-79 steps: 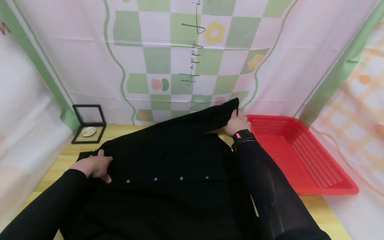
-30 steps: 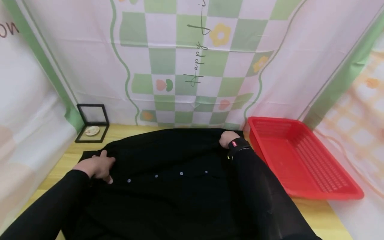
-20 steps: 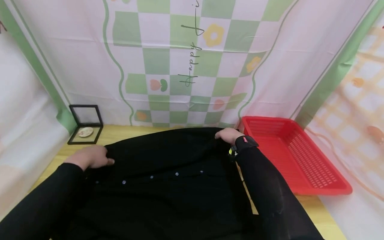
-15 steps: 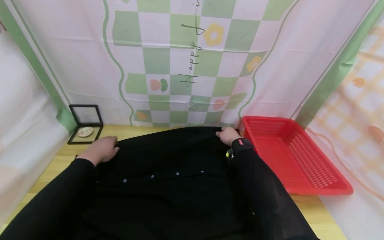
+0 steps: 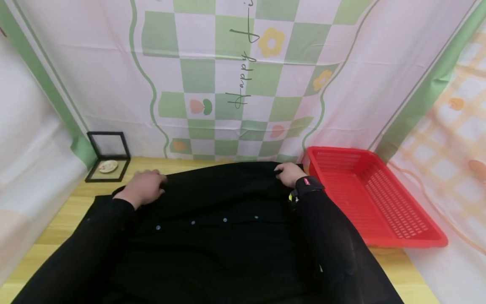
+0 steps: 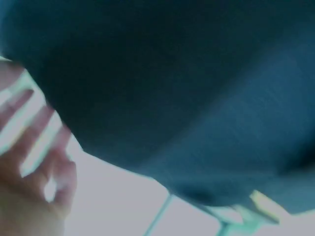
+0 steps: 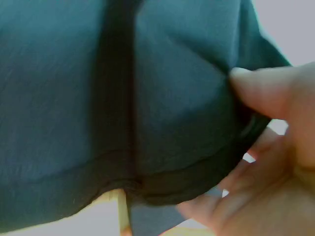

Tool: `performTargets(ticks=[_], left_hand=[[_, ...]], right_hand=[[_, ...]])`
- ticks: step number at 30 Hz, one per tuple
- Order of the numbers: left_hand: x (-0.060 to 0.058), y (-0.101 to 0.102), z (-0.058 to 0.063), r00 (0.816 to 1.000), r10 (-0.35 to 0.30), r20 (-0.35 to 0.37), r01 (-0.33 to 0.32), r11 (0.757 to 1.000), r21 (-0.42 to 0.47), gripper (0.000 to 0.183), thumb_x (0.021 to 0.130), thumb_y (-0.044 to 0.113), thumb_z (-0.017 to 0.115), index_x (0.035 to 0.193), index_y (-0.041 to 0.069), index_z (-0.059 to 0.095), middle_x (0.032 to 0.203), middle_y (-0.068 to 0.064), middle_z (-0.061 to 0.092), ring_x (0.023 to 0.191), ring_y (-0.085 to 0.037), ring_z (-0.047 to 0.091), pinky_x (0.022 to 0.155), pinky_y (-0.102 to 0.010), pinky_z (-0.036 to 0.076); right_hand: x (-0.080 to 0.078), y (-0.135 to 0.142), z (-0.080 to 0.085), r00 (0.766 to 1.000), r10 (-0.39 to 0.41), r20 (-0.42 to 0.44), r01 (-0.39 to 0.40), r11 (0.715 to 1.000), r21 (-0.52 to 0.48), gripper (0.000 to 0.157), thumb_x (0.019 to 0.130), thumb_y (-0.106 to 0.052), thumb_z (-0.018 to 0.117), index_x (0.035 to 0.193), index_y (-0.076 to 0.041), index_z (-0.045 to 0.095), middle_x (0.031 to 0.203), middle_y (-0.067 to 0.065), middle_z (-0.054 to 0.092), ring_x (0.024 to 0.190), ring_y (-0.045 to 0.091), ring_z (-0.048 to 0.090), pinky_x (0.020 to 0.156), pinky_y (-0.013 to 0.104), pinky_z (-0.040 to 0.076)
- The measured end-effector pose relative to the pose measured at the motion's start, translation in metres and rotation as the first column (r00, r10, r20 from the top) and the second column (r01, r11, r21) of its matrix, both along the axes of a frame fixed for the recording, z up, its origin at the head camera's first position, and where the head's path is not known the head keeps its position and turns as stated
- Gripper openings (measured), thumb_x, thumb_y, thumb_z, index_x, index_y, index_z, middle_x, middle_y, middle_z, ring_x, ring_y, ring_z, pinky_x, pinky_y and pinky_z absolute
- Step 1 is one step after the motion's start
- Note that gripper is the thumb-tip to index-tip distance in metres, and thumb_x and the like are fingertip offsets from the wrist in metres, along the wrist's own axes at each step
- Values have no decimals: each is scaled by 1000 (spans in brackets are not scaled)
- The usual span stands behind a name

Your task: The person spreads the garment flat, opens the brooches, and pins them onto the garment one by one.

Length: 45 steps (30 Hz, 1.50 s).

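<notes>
A black buttoned shirt [image 5: 228, 194] lies spread over the table, with a row of small pale buttons across it. At its far right corner my right hand [image 5: 290, 174] pinches the hem; in the right wrist view the thumb [image 7: 261, 88] lies on top of the cloth and the fingers are under the edge. My left hand [image 5: 144, 188] is over the shirt's far left edge. Its fingers [image 6: 29, 137] look extended and spread beside the dark cloth in the blurred left wrist view. Both sleeves are black, hard to part from the shirt.
A red plastic basket [image 5: 360, 190] stands to the right, close beside my right forearm. At the back left, a black hinged frame [image 5: 108, 157] stands open with a round pale disc [image 5: 108, 166] in it. A patterned curtain [image 5: 243, 84] hangs right behind the wooden table [image 5: 49, 245].
My right hand has lowered the raised far edge of the shirt to the table and shifted its hold there. My left hand has left its place and slid rightward along the far edge.
</notes>
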State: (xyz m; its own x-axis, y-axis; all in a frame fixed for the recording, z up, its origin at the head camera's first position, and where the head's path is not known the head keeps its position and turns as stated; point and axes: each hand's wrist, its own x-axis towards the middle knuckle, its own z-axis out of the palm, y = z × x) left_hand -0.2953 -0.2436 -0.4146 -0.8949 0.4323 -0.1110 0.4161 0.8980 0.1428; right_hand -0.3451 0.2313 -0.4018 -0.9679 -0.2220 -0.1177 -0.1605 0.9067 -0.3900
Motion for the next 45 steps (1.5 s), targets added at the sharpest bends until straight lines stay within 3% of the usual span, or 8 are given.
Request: performTargets(ticks=[9, 16, 18, 22, 25, 33, 38, 45], left_hand=[[1, 15, -2, 969, -50, 242, 34, 997, 72, 60, 93, 9, 71, 147, 6, 46, 139, -27, 49, 117, -42, 54, 91, -53, 47], [-1, 20, 2, 965, -125, 229, 103, 989, 103, 20, 88, 3, 74, 106, 7, 66, 115, -16, 49, 91, -29, 53, 74, -40, 43], [-1, 21, 2, 971, -162, 174, 138, 980, 142, 19, 84, -3, 70, 79, 10, 57, 100, -6, 49, 77, -22, 45, 67, -37, 37], [0, 21, -1, 976, -168, 135, 131, 959, 251, 41, 76, -16, 54, 62, 17, 33, 71, 5, 37, 58, -14, 26, 59, -31, 26], [0, 20, -2, 969, -150, 196, 77, 939, 336, 42, 75, -20, 44, 60, 17, 31, 61, 6, 23, 54, -13, 16, 55, -28, 22], [4, 17, 5, 946, -168, 278, 3, 861, 509, 23, 79, -14, 50, 76, 3, 36, 70, -5, 30, 59, -24, 28, 61, -35, 27], [5, 17, 8, 928, -150, 340, -46, 862, 504, 41, 104, 30, 53, 133, 2, 55, 135, -21, 52, 121, -41, 50, 98, -54, 41], [3, 25, 11, 922, -251, 295, 43, 824, 565, 29, 96, 3, 62, 77, 9, 40, 67, 0, 38, 76, -30, 55, 76, -36, 41]], right_hand=[[2, 1, 12, 994, -111, 24, 110, 890, -442, 34, 73, 7, 44, 96, 2, 68, 73, 5, 54, 59, 21, 37, 55, 31, 34], [11, 0, 13, 961, 179, 210, 115, 433, -894, 35, 67, 27, 32, 63, -7, 41, 63, -2, 38, 62, 15, 38, 59, 24, 35], [12, 1, 15, 939, 211, 270, 135, 497, -857, 36, 69, 26, 32, 67, -9, 42, 62, -3, 37, 55, 11, 33, 52, 23, 31], [13, 2, 16, 923, 150, 353, 77, 828, -555, 31, 74, 14, 42, 97, 2, 59, 57, -5, 31, 46, 8, 20, 43, 25, 26], [12, 2, 13, 916, 85, 392, 71, 927, -368, 53, 77, 9, 46, 128, 1, 59, 55, -5, 29, 45, 9, 18, 43, 26, 27], [12, 4, 5, 956, 45, 289, 26, 971, -236, 57, 75, 7, 50, 130, 2, 60, 71, 0, 53, 47, 12, 29, 49, 26, 32], [13, 4, 4, 979, 62, 194, -10, 966, -257, 22, 70, 8, 50, 85, -1, 62, 65, -2, 46, 54, 15, 35, 56, 28, 33], [15, 4, 2, 983, 80, 163, -33, 962, -272, 12, 70, 8, 49, 73, -3, 52, 61, -2, 38, 53, 14, 32, 55, 27, 30]])
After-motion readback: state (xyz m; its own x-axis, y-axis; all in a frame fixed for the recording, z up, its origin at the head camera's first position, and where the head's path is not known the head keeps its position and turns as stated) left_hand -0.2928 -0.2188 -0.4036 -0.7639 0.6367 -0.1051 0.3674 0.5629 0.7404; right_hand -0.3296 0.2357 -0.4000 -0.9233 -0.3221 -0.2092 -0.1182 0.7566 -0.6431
